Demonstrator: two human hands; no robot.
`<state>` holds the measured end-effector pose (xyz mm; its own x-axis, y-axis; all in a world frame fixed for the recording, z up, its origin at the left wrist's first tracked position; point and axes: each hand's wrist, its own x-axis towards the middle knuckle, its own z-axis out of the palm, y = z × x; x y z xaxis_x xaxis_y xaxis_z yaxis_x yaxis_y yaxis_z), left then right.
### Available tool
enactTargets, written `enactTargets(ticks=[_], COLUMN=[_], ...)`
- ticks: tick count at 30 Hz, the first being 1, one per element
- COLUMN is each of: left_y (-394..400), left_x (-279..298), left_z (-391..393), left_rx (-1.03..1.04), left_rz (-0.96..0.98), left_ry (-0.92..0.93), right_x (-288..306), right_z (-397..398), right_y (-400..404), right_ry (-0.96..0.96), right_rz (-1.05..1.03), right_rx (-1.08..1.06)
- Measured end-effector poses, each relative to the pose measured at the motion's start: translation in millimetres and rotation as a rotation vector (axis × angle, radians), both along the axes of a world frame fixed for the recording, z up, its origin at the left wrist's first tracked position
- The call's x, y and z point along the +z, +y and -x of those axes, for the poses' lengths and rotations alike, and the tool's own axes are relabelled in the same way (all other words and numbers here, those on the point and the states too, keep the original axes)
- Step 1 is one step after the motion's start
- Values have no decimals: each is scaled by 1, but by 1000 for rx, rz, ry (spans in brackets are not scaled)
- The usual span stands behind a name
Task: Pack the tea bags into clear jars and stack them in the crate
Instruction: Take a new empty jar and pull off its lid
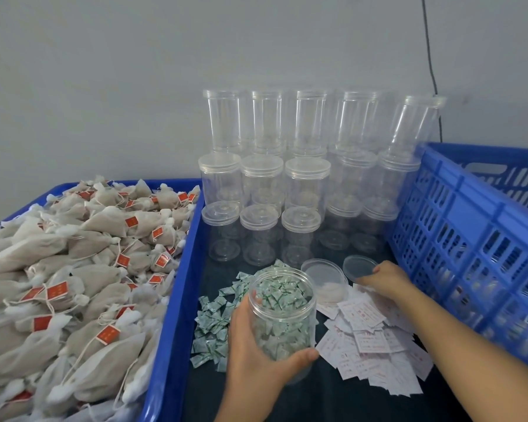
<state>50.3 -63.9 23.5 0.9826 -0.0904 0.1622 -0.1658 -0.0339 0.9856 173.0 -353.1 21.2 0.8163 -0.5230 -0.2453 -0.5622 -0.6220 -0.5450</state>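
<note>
My left hand [256, 351] grips an open clear jar [282, 318] that is nearly full of small green-and-white sachets. My right hand [384, 278] holds a clear lid [358, 267] at its edge, just right of the jar. A second clear lid [325, 274] lies behind the jar. A large heap of beige tea bags [73, 284] with red tags fills a blue tray [177, 300] on the left. A blue slatted crate [476, 239] stands at the right.
Stacks of empty lidded clear jars [305, 184] stand along the back wall. Loose green sachets [214, 327] lie on the dark cloth left of the jar. White paper slips [375, 345] are scattered under my right forearm. A black cable [430, 65] hangs down the wall.
</note>
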Motion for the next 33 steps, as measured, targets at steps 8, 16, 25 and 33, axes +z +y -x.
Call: enactTargets(ticks=[8,16,25,33], left_y=[0,16,141,173], left_x=[20,45,131,109], left_z=[-4,10,-1,-37], left_rx=[87,240,153,86], left_rz=[-61,-461,-1016,-1607], left_ry=[-21,-246,-182,24], right_x=[70,65,54,38], right_z=[95,125,130,138], right_y=[100,165,184,188], right_ry=[-491,-561,-587,-532], right_rz=[-708,-660,-569,-652], right_rx=[493,645,683,744])
